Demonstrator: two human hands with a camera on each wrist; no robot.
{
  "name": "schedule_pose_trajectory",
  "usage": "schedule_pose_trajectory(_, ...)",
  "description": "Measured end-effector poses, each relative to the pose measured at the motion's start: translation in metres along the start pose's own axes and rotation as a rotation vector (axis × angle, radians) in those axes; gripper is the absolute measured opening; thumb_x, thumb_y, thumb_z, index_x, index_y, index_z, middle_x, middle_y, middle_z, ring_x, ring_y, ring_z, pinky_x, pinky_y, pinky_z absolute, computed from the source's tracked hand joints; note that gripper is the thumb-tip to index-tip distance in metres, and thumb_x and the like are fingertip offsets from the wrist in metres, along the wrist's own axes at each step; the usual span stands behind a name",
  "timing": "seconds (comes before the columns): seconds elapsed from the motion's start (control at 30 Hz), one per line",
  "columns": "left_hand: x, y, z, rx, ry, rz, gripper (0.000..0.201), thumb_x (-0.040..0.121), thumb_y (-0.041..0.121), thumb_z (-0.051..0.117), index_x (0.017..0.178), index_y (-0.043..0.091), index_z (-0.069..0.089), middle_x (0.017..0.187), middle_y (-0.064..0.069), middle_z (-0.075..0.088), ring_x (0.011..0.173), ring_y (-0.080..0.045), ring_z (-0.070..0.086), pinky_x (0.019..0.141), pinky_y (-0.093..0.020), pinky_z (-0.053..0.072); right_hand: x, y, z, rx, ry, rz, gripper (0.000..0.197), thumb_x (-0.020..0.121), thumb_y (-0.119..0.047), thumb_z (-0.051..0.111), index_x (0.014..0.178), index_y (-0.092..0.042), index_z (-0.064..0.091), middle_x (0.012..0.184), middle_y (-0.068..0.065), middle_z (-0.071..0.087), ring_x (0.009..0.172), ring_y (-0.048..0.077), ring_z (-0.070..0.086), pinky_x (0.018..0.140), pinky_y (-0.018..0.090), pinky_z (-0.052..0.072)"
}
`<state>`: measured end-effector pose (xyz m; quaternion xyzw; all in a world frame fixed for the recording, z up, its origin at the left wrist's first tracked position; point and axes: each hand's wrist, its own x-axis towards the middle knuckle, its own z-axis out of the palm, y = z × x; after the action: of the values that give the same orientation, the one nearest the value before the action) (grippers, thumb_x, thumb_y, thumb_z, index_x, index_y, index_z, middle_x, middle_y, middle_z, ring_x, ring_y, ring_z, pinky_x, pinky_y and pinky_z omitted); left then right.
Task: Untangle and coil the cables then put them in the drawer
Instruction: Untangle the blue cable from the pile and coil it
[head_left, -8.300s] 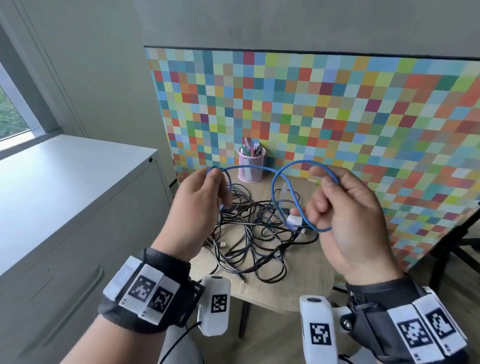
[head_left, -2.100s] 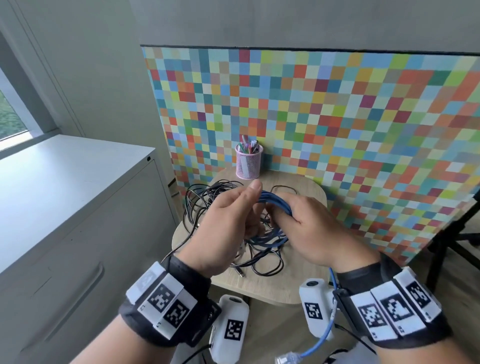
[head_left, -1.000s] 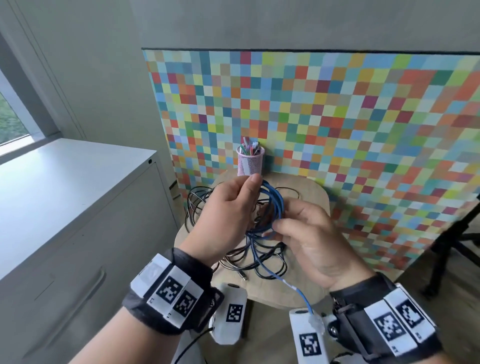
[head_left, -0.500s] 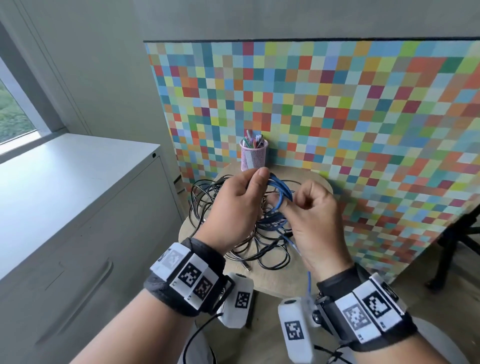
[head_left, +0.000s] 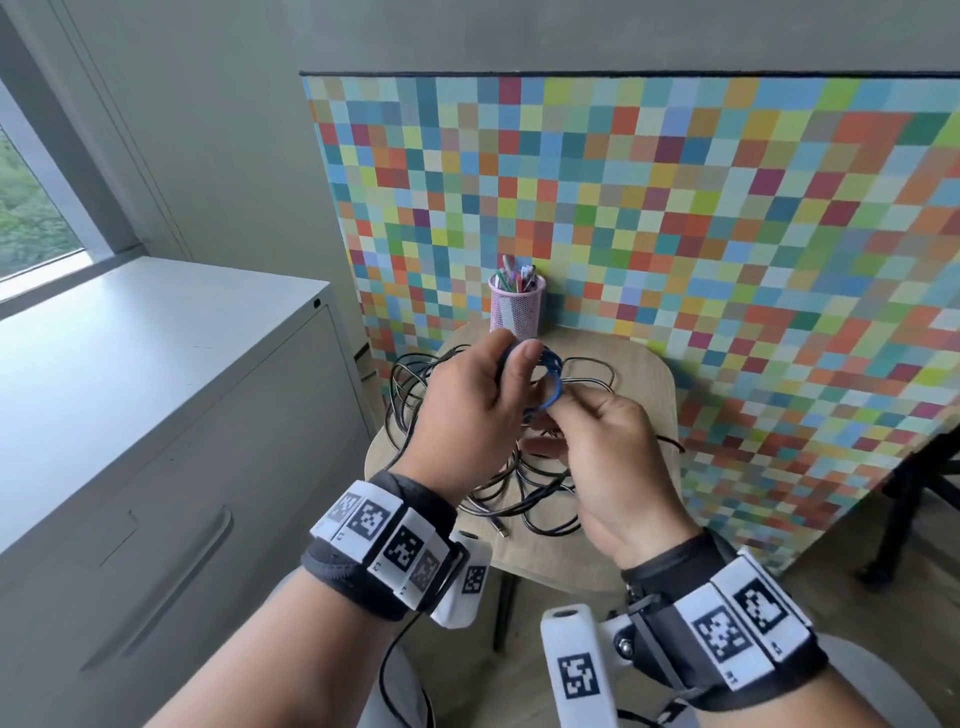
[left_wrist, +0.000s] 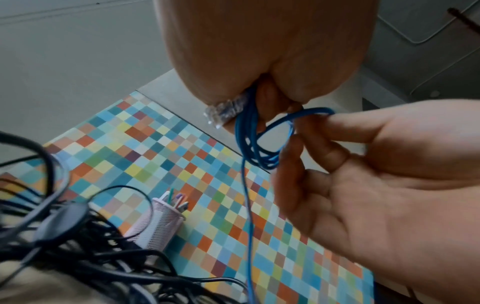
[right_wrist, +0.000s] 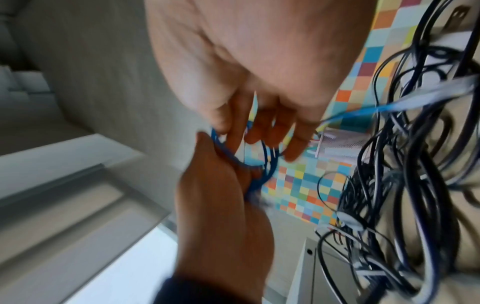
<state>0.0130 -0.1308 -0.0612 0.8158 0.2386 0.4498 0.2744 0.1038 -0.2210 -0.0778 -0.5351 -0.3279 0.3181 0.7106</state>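
Black cables (head_left: 524, 493) crowd the stool (head_left: 644, 384); pen cup (head_left: 517, 312) blocks its rear.

Blue cable (left_wrist: 249, 131): thin, wound into small coil, pinched between both hands. Black cables (head_left: 524, 499): tangled heap, lying below and behind the hands.

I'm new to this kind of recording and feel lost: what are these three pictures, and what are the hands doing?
No machine here: a person wears cameras. One picture comes from the head, looking down; the other two come from each wrist, looking along the fingers.

The left hand grips a small coil of blue cable, with a clear plug sticking out beside it. The right hand pinches the coil's top loop; a loose blue strand hangs below.

Underneath, a small wooden table carries a tangle of black cables and a pink mesh pen cup. A grey cabinet with closed drawers stands at the left.
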Motion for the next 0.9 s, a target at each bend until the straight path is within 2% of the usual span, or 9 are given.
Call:
schedule_pose_trajectory(0.1,0.001,-0.017,-0.006,-0.017,0.011,-0.072,0.036,0.108,0.034,0.047,0.073,0.029,0.046,0.056,0.013,0.043,0.053,-0.006,0.04,0.052,-0.021,0.031,-0.001,-0.014,-0.009,0.181,-0.117,0.056,0.04,0.104,-0.011,0.05,0.069,-0.011,0.07,0.081,0.008,0.07,0.088,0.02,0.066,0.087,0.041,0.049)
schedule_pose_trajectory(0.2,0.0,-0.034,-0.016,-0.077,0.055,-0.203,0.037,0.108,0.037,0.046,0.075,0.023,0.052,0.055,0.014,0.044,0.054,-0.008,0.041,0.055,-0.031,0.039,-0.003,-0.025,-0.019,0.306,-0.202,0.06,0.03,0.103,-0.016,0.047,0.076,-0.006,0.056,0.068,0.013,0.055,0.077,0.029,0.064,0.096,0.05,0.052)
schedule_pose_trajectory(0.27,-0.002,-0.038,-0.022,-0.224,0.065,-0.305,0.037,0.109,0.041,0.044,0.083,0.019,0.06,0.055,0.014,0.045,0.053,-0.014,0.045,0.055,-0.035,0.042,-0.002,-0.026,-0.026,0.136,-0.237,0.049,0.026,0.106,-0.016,0.047,0.086,-0.004,0.059,0.056,0.004,0.043,0.055,0.022,0.052,0.088,0.05,0.054)
schedule_pose_trajectory(0.33,-0.003,-0.035,-0.028,-0.516,0.072,-0.432,0.041,0.11,0.035,0.043,0.077,0.014,0.052,0.055,0.011,0.038,0.047,-0.012,0.035,0.051,-0.031,0.035,0.002,-0.024,-0.038,-0.154,-0.2,-0.06,0.022,0.106,-0.014,0.053,0.092,-0.008,0.068,0.052,-0.009,0.048,0.049,0.01,0.047,0.072,0.037,0.05)
schedule_pose_trajectory(0.4,-0.004,-0.025,-0.036,-0.831,0.023,-0.535,0.042,0.109,0.032,0.043,0.069,0.018,0.039,0.056,0.007,0.029,0.046,-0.011,0.022,0.049,-0.028,0.024,0.007,-0.022,-0.05,-0.479,-0.131,-0.273,0.018,0.101,-0.016,0.064,0.092,-0.024,0.077,0.068,-0.016,0.071,0.066,0.0,0.065,0.072,0.025,0.052)
schedule_pose_trajectory(0.5,-0.008,-0.007,-0.041,-1.103,-0.103,-0.616,0.039,0.1,0.041,0.047,0.068,0.019,0.038,0.058,0.005,0.021,0.049,-0.012,0.011,0.044,-0.024,0.02,0.013,-0.012,-0.062,-0.664,-0.062,-0.422,0.017,0.094,-0.017,0.073,0.098,-0.031,0.08,0.093,-0.017,0.077,0.094,0.001,0.072,0.084,0.02,0.056)
schedule_pose_trajectory(0.7,-0.007,0.023,-0.028,-1.354,-0.053,-0.604,0.04,0.095,0.046,0.049,0.066,0.02,0.04,0.059,0.007,0.02,0.048,-0.01,0.009,0.039,-0.02,0.026,0.006,0.005,-0.035,-0.351,-0.047,-0.314,0.016,0.092,-0.032,0.07,0.095,-0.021,0.082,0.086,-0.007,0.074,0.083,0.007,0.068,0.076,0.028,0.052)
schedule_pose_trajectory(0.8,-0.005,0.028,-0.023,-1.356,0.014,-0.565,0.041,0.097,0.046,0.048,0.068,0.019,0.039,0.059,0.006,0.019,0.044,-0.008,0.017,0.043,-0.021,0.035,-0.005,0.001,-0.011,-0.128,-0.075,-0.198,0.021,0.098,-0.019,0.067,0.086,-0.013,0.083,0.082,0.014,0.076,0.075,0.018,0.063,0.072,0.037,0.054)
schedule_pose_trajectory(0.9,-0.002,0.027,-0.02,-1.222,0.046,-0.491,0.041,0.1,0.044,0.046,0.07,0.018,0.036,0.059,0.005,0.019,0.047,-0.011,0.017,0.055,-0.027,0.034,-0.012,-0.008,0.002,0.11,-0.082,-0.046,0.024,0.096,-0.013,0.063,0.083,-0.015,0.083,0.089,0.016,0.078,0.083,0.026,0.072,0.082,0.042,0.061)
